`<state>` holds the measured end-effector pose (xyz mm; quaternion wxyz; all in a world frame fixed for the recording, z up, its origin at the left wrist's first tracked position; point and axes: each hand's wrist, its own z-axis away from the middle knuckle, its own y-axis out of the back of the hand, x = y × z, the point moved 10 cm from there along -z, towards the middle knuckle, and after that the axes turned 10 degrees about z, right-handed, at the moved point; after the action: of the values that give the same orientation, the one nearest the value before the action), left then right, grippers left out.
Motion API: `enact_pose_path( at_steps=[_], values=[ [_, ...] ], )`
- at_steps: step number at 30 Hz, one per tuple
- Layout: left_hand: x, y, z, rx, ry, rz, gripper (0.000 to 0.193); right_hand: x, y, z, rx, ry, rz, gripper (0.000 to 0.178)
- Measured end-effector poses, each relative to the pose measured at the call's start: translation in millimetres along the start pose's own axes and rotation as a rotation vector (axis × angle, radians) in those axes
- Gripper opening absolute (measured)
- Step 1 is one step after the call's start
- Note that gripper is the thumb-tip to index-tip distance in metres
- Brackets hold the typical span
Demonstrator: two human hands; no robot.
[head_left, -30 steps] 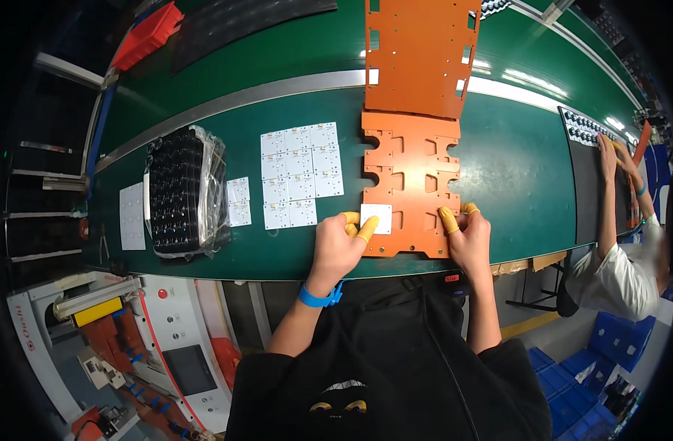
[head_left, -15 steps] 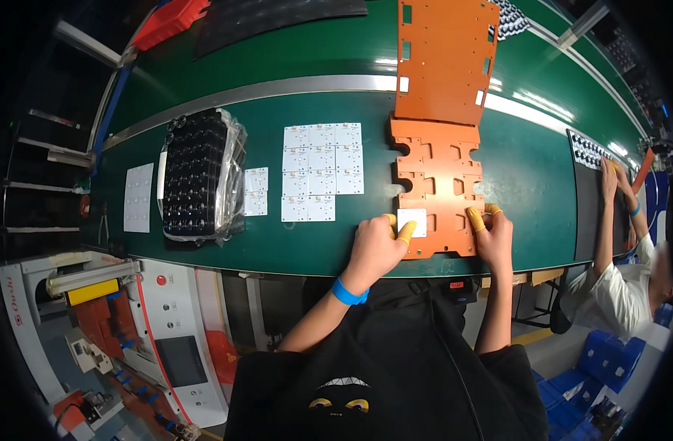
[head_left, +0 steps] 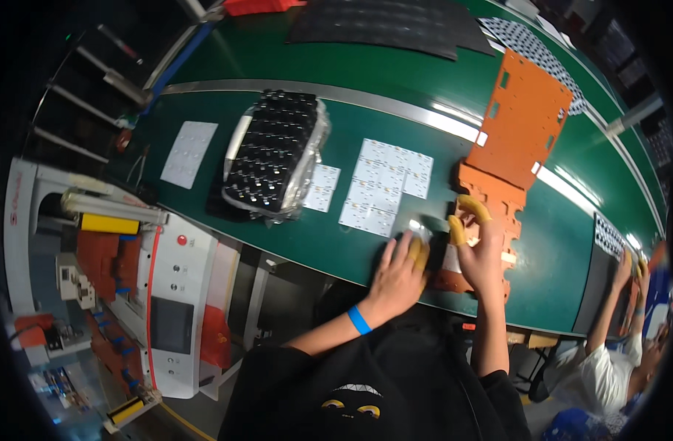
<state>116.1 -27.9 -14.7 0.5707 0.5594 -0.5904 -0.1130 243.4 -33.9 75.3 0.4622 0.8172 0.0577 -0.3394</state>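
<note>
Orange and hard-looking, the flat plate with notched edges lies on the green tabletop, partly under the person's right hand. I'd judge it stiff and fairly weighty, best taken by its two long sides. The small white flat panel at its lower left looks light, thin and easily scratched, so better pinched by the rim. On the right hand, thumb and forefinger in yellow finger covers curve apart over the plate, with nothing I can make out between their tips. The left hand, fingers loosely bent, sits near the grid of white square boards; whether it grips anything, I cannot tell
</note>
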Motion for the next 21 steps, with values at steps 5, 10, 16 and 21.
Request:
enact_pose_path(
  at_steps=[5,10,16,21],
  values=[
    [-1.1,8.4,39.7,-0.007,-0.057,-0.024,0.046,-104.6,-74.7,-65.7,-0.151,0.348,-0.203,0.032],
    [4.1,22.0,58.7,-0.063,-0.231,0.039,0.034,-167.3,-151.8,-134.1,-0.169,0.437,-0.248,0.041],
    [13.8,51.7,71.2,0.033,-0.336,0.190,0.020,-183.8,-212.0,-178.0,-0.233,0.313,0.104,0.032],
    [6.2,86.3,74.7,0.321,-0.248,0.082,0.031,-154.6,-181.0,-185.5,-0.047,0.252,-0.050,0.027]
  ],
)
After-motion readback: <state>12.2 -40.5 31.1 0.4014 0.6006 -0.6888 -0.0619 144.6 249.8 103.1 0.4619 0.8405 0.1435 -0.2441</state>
